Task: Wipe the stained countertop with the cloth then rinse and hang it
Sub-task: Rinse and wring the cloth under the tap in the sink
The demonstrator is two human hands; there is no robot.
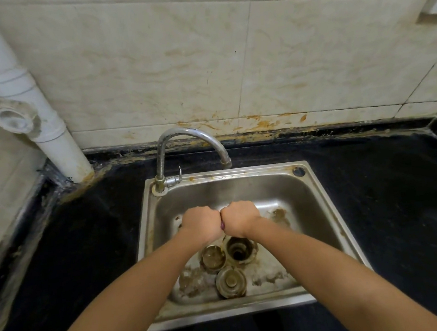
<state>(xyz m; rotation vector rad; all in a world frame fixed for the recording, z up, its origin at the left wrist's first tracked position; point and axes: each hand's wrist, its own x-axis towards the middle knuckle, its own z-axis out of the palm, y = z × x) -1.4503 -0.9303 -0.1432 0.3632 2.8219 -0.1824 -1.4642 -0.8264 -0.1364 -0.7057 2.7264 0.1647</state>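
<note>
One head-worn wide-angle camera looks forward and steeply down from just in front of the sink [242, 190], close above it. The sink fills mid-frame. The tap [160, 158] and tiled wall [146, 64] rise behind the sink, and the black tabletop [391, 186] spreads to either side of it.

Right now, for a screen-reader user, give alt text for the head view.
The left hand and right hand, fists pressed together, squeeze a cloth over a stained steel sink; only a dark-red sliver of it shows. No water visibly runs from the faucet; black countertop surrounds the sink.
</note>
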